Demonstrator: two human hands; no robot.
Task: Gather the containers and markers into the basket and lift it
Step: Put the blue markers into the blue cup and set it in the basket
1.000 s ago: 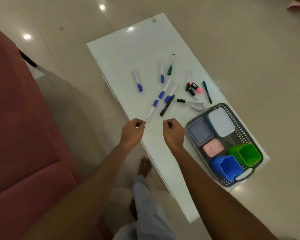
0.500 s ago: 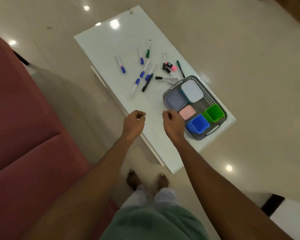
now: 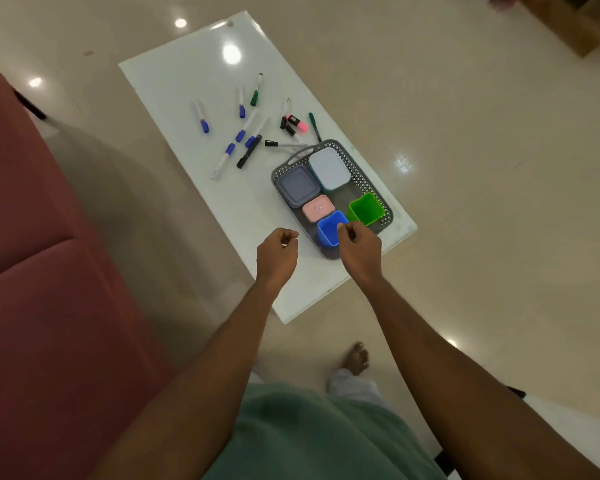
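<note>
My left hand (image 3: 277, 252) and right hand (image 3: 359, 249) are both curled, holding nothing, above the table (image 3: 187, 67) near the basket (image 3: 361, 174).

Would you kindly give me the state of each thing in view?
Basket: on table, five containers inside.
Grey container: lidded.
Pale blue container: lidded.
Pink container: lidded.
Blue cup: open-topped.
Green cup: open-topped.
Markers: loose on table.
Left hand: curled, empty.
Right hand: curled, empty.

We see a grey plastic basket (image 3: 362, 180) with lattice-patterned walls. Inside it are a slate-grey lidded box (image 3: 298, 185), a pale blue lidded box (image 3: 329, 169), a small pink box (image 3: 318, 208), a blue open cup (image 3: 327, 231) and a green open cup (image 3: 366, 208). White markers (image 3: 201, 116) wear blue caps on the glossy white table (image 3: 187, 71).
</note>
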